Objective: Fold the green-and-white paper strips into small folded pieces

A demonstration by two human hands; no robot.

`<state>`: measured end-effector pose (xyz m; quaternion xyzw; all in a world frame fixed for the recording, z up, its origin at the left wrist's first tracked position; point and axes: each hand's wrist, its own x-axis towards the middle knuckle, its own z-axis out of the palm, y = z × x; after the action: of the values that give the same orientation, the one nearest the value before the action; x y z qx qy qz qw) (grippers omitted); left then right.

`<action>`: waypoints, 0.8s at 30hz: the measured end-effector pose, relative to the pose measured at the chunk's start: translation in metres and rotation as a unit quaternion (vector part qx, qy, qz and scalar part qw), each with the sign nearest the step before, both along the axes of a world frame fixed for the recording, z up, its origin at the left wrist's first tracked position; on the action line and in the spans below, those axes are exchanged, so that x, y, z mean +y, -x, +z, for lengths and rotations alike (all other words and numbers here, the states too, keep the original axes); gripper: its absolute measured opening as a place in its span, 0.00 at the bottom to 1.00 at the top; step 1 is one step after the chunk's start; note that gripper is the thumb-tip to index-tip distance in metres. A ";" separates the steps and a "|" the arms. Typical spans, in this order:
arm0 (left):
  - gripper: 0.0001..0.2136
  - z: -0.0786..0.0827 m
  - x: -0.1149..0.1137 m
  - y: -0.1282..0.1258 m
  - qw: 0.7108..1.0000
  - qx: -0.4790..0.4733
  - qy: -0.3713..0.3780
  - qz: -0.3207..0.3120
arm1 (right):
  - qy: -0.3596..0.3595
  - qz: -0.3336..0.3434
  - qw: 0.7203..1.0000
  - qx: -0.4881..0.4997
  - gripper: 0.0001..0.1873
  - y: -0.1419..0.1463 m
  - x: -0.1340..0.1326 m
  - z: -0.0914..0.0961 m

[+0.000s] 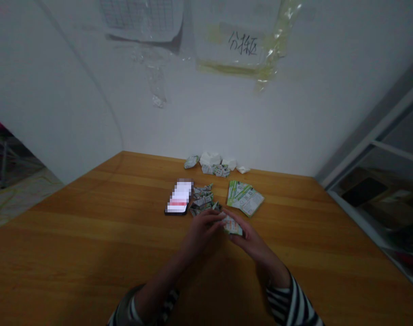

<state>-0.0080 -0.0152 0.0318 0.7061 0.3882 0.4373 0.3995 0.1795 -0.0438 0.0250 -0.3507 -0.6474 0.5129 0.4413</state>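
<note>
Near the middle of the wooden table, I hold a small piece of printed paper [233, 225], white and green with orange print. My right hand [247, 237] grips it from the right, with the thumb below and fingers along the top. My left hand [204, 228] pinches its left edge with the fingers pressed together, partly hiding that side. Just beyond my left fingers lie several folded printed paper pieces [203, 198]. Flat green-and-white leaflets [245, 198] overlap in a small pile beyond my right hand.
Left of the folded pieces, a phone [180, 196] lies with its screen lit. Along the table's back edge sit crumpled white paper [210, 159] and crumpled printed paper [221, 170]. A white wall [220, 122] with taped sheets rises behind the wooden table [108, 217]. Shelving [369, 190] stands right.
</note>
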 end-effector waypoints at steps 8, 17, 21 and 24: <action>0.14 -0.005 0.004 0.006 0.999 -0.020 -0.010 -0.039 | -0.023 -0.055 0.998 0.003 0.21 -0.004 0.004 0.004; 0.11 0.011 -0.004 0.003 0.999 0.000 0.015 -0.028 | -0.082 -0.166 0.982 -0.027 0.11 -0.005 0.008 -0.002; 0.10 0.004 -0.002 0.003 1.000 0.018 -0.015 -0.003 | -0.150 -0.182 0.970 -0.057 0.08 -0.004 0.005 0.000; 0.11 -0.004 0.000 0.005 0.999 0.021 -0.037 -0.011 | -0.148 -0.169 0.973 -0.058 0.08 -0.008 0.003 0.002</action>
<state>-0.0128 -0.0152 0.0278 0.7335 0.3723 0.4320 0.3698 0.1875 -0.0404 0.0273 -0.4152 -0.6718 0.3082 0.5304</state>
